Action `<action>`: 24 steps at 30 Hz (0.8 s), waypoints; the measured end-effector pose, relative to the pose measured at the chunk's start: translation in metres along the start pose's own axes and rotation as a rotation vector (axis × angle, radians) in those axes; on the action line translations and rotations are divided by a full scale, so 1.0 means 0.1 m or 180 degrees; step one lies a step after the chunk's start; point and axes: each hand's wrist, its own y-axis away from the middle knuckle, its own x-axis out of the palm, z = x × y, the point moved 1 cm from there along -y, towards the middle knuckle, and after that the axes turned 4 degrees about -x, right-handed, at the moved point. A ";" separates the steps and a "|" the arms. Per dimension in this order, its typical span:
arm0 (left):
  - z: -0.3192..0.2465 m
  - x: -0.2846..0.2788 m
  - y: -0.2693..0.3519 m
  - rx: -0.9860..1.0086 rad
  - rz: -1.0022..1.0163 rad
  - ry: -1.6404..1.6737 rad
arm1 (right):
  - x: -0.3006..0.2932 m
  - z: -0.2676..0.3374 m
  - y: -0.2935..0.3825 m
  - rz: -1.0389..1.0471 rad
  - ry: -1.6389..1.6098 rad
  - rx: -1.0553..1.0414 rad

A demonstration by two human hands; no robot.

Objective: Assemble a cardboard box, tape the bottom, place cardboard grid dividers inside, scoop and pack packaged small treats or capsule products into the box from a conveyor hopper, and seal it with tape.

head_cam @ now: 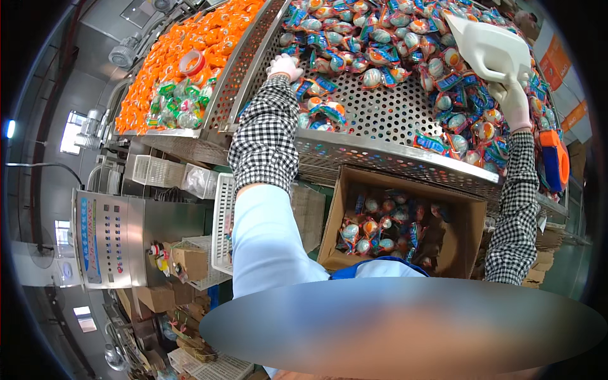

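White gloves cover both of my hands. My left hand [284,67] rests at the left side of the perforated metal tray [380,107], against wrapped round candies [313,88]; whether it grasps any cannot be told. My right hand [513,97] grips the handle of a white plastic scoop [494,47], which lies over the heap of candies at the tray's right. Below the tray's front edge stands an open cardboard box [458,237] with more of the wrapped candies [370,228] inside.
A second tray at the left holds orange-wrapped pieces [194,38], green-and-clear packets [183,104] and a tape roll [192,62]. An orange-and-blue tape dispenser [555,161] sits at the right edge. White plastic baskets [223,223] and a metal control cabinet [137,242] stand at the lower left.
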 end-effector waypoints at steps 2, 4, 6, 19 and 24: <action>0.03 0.09 -0.07 -0.0056 -0.0060 -0.0278 | 0.32 0.17 0.35 0.0306 0.1955 0.0312; -0.03 0.07 -0.12 0.0111 0.0046 0.0295 | 0.33 0.22 0.47 0.0023 0.3457 -0.0191; -0.08 0.06 -0.14 0.0308 0.0169 0.0419 | 0.32 0.34 0.55 -0.0021 0.3840 -0.0109; 0.58 -0.74 2.55 0.0722 -0.1753 0.4060 | 0.82 0.60 2.06 0.1696 0.2864 -0.1108; 2.00 0.15 3.41 -0.0579 -0.2455 0.1738 | 0.36 -0.06 2.99 0.3656 0.1853 0.1861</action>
